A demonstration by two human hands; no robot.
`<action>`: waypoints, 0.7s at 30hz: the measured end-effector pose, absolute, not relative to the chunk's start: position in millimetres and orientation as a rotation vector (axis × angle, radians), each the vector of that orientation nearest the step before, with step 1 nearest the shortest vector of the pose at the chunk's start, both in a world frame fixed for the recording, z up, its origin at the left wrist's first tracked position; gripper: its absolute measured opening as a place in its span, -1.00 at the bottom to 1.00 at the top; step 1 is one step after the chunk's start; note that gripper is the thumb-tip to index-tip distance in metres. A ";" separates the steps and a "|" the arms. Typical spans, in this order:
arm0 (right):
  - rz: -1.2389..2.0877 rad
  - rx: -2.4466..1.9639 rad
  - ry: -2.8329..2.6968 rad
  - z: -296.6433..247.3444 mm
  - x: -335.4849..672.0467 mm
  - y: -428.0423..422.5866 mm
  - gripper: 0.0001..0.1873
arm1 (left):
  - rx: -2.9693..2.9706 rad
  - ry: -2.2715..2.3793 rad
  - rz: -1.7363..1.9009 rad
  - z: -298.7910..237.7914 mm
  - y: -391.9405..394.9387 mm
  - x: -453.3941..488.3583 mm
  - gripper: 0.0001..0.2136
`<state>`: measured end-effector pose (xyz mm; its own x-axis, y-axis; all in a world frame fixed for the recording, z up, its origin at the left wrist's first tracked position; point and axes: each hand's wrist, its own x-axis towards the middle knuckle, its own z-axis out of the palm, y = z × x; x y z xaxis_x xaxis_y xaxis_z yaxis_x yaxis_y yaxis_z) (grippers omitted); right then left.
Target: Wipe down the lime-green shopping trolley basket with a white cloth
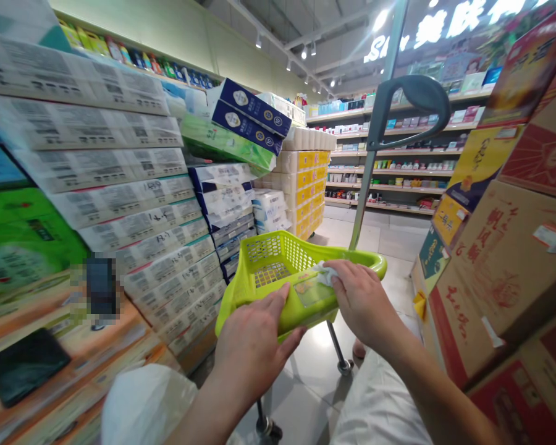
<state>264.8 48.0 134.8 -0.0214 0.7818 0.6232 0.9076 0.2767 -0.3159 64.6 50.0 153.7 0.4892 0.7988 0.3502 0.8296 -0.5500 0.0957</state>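
Note:
A lime-green shopping basket [285, 247] on a wheeled metal frame stands between my knees. My left hand [254, 334] grips its near wall, the thumb below and the fingers over the top. In my right hand [359, 296] is a crumpled white wipe [325, 274], pressed to the upper side of the same wall, beside a printed label [307, 290]. Perforated sides and a grid floor show inside the basket. A grey handle [380, 117] rises on a pole at the basket's far right.
Stacked white packs [134, 167] line the left side. A dark tablet-like device [26, 366] lies on orange packs at lower left. Cardboard boxes [495, 266] are piled close on the right. Behind are tiled floor [384, 238] and stocked shelves [398, 179].

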 end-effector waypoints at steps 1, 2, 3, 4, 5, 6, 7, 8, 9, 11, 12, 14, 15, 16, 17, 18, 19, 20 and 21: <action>-0.223 -1.514 -1.823 134.1 259.9 45.7 -0.71 | -2.625 -1.449 -0.549 153.0 49.9 64.1 -0.51; -0.217 -1.476 -1.849 133.7 253.0 43.1 -0.71 | -2.621 -1.454 -0.548 152.5 49.8 63.8 -0.52; -0.206 -1.422 -1.890 133.6 245.4 40.4 -0.71 | -2.624 -1.465 -0.545 152.4 49.7 63.6 -0.52; -0.194 -1.361 -1.936 133.6 238.6 38.2 -0.71 | -2.633 -1.481 -0.539 152.7 49.7 63.4 -0.53; -0.185 -1.308 -1.973 133.5 234.0 36.9 -0.71 | -2.648 -1.501 -0.525 153.6 49.7 63.2 -0.53; -0.182 -1.277 -1.992 133.2 232.5 36.6 -0.70 | -2.664 -1.525 -0.504 154.9 49.7 62.8 -0.52; -0.189 -1.276 -1.987 132.6 234.4 37.3 -0.70 | -2.678 -1.549 -0.477 156.4 49.8 62.3 -0.51; -0.205 -1.302 -1.957 131.5 239.4 39.0 -0.71 | -2.688 -1.573 -0.452 158.0 49.8 61.8 -0.50; -0.226 -1.345 -1.911 130.2 246.3 41.2 -0.71 | -2.696 -1.590 -0.431 159.3 49.8 61.1 -0.50; -0.272 -1.443 -1.804 126.9 260.3 45.0 -0.71 | -2.696 -1.609 -0.411 160.7 49.6 59.9 -0.49; -0.295 -1.480 -1.757 125.4 264.3 45.7 -0.70 | -2.691 -1.613 -0.409 160.7 49.4 59.4 -0.49; -0.322 -1.499 -1.712 123.4 262.4 43.3 -0.69 | -2.681 -1.614 -0.407 159.6 49.1 58.8 -0.48; -0.320 -1.479 -1.721 123.0 256.7 40.7 -0.69 | -2.678 -1.613 -0.407 158.9 49.0 58.7 -0.49; -0.313 -1.443 -1.743 123.0 249.2 37.6 -0.69 | -2.679 -1.610 -0.410 158.2 49.0 58.5 -0.49; -0.294 -1.396 -1.782 123.3 241.4 34.7 -0.70 | -2.684 -1.605 -0.415 157.6 49.0 58.2 -0.49; -0.283 -1.355 -1.814 123.8 235.1 32.7 -0.69 | -2.688 -1.600 -0.423 157.2 49.2 57.7 -0.49; -0.269 -1.324 -1.841 124.1 231.6 31.9 -0.70 | -2.694 -1.594 -0.429 157.1 49.5 57.0 -0.49; -0.263 -1.312 -1.850 124.4 231.7 32.7 -0.70 | -2.698 -1.591 -0.430 157.1 49.9 56.0 -0.49; -0.268 -1.324 -1.837 124.3 235.5 34.9 -0.69 | -2.702 -1.590 -0.429 157.2 50.2 54.9 -0.49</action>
